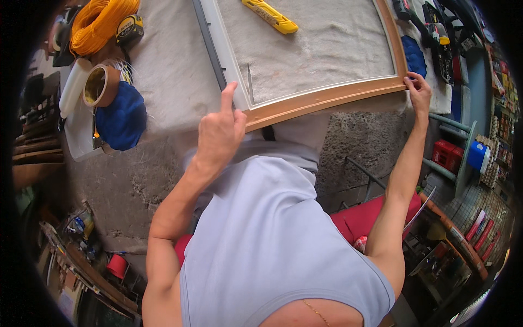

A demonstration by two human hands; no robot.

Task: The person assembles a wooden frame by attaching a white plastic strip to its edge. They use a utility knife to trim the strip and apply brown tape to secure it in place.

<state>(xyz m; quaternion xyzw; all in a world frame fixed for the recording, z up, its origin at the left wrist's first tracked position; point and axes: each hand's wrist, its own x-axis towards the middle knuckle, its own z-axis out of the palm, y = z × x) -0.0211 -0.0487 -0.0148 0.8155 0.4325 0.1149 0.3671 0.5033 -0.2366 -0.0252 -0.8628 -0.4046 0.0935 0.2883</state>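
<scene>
The left hand (219,133) sits at the near left corner of a wooden frame (327,98), most fingers curled into a loose grip against the corner while the index finger stands straight up alongside the pale inner edge; whether it pinches anything between thumb and palm cannot be told. The right hand (418,90) closes its grip on the near right corner of the same frame, fingertips hooked over the top of the tan moulding.

The frame lies flat on a counter (169,65) covered in grey cloth, its near rail running along the counter's front edge and tilting slightly up to the right. A grey strip (210,46) runs beside its left rail. Inside the frame, on the cloth, lies a yellow utility knife (271,16).

Judging from the hold, the work is steadying or squaring the frame by its two near corners. It would go best with even pressure from both hands, the rail kept flat on the cloth, and the fingers kept clear of the knife.

To the left sit a blue cloth pad (122,120), a roll of tape (98,84), a tape measure (129,30) and a coil of orange cord (98,22). A second blue pad (414,54) lies past the right corner.
</scene>
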